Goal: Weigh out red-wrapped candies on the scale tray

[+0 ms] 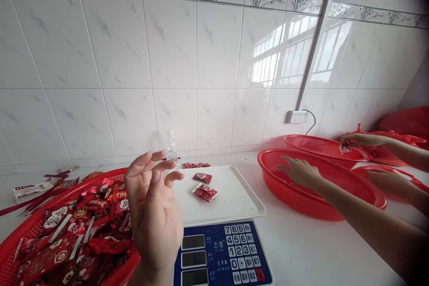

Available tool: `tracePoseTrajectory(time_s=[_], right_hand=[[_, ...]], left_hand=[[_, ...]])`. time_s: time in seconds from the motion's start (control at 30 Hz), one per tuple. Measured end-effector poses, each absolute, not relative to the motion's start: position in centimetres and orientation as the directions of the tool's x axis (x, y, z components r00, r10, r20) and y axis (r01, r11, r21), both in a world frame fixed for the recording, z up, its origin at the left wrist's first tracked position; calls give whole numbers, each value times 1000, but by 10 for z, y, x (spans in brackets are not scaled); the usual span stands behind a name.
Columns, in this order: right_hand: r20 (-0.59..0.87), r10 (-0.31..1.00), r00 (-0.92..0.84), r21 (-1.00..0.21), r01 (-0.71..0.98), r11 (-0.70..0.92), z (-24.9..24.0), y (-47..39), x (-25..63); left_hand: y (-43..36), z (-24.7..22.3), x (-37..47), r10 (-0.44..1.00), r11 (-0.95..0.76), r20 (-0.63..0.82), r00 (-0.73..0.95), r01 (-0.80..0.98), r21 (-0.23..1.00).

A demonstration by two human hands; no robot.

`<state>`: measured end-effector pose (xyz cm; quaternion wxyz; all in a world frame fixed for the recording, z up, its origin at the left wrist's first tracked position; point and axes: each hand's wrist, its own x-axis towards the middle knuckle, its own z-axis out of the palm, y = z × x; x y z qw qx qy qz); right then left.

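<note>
My left hand (154, 205) is raised in front of the scale, palm up, its fingers loosely bent and apart with nothing in them. Beside it on the left stands a red basket (11, 243) heaped with red wrapped packets (80, 214). My right hand (298, 172) reaches over an oval red basket (301, 208), fingers stretched out, with nothing visible in it. Between my hands is a blue digital scale (221, 254) with a white tray (231, 210). On the tray lie a small dark red packet (203, 178) and a larger red packet (205, 192).
A co-worker's hand (360, 140) holds a small packet above another red basket (295, 138); their other arm (392, 183) is lower. A clear bottle (171, 146) and several small packets (196, 165) are behind the tray. A wall socket (297, 116) is at the right.
</note>
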<state>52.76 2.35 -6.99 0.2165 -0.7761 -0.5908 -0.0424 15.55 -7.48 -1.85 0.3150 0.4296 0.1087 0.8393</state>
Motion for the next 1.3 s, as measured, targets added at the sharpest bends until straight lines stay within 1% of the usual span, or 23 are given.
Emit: tracePoseTrajectory(time_s=[0.07, 0.17, 0.27, 0.37, 0.43, 0.53, 0.73, 0.8, 0.87, 1.0, 1.1, 1.2, 1.3], right_hand=[[313, 929, 198, -265, 957, -115, -75, 29, 501], [274, 962, -20, -261, 961, 94, -84, 36, 442], [197, 945, -260, -273, 911, 308, -95, 41, 377], [140, 906, -398, -286, 860, 422, -104, 46, 327], [144, 879, -454, -289, 831, 476, -107, 48, 307], [196, 846, -495, -274, 801, 532, -108, 45, 293], [296, 803, -518, -197, 789, 582, -104, 28, 304], [330, 803, -496, -177, 803, 569, -98, 25, 323], [389, 819, -422, -168, 841, 514, -91, 26, 351], [514, 849, -121, -210, 942, 261, -76, 34, 426], [533, 843, 75, -250, 966, 72, -75, 36, 481], [490, 850, 194, -266, 962, -66, -84, 33, 518], [464, 851, 247, -267, 955, -131, -98, 32, 526]], left_hand=[[-75, -19, 155, 625, -776, 648, -434, -434, 458], [-75, -19, 156, 630, -773, 643, -436, -431, 466], [-75, -18, 157, 625, -777, 646, -438, -425, 463], [-75, -19, 157, 620, -781, 653, -435, -417, 464], [-76, -19, 157, 621, -781, 656, -429, -414, 468], [-77, -20, 156, 621, -780, 662, -419, -413, 470], [-78, -21, 158, 626, -775, 675, -390, -402, 487], [-80, -22, 159, 620, -781, 685, -382, -388, 490], [-81, -23, 159, 615, -785, 695, -373, -378, 492], [-83, -26, 161, 614, -783, 712, -340, -369, 500], [-83, -30, 164, 621, -776, 732, -280, -347, 526], [-87, -33, 164, 626, -771, 769, -133, -258, 583], [-97, -33, 164, 645, -753, 757, 105, -86, 653]])
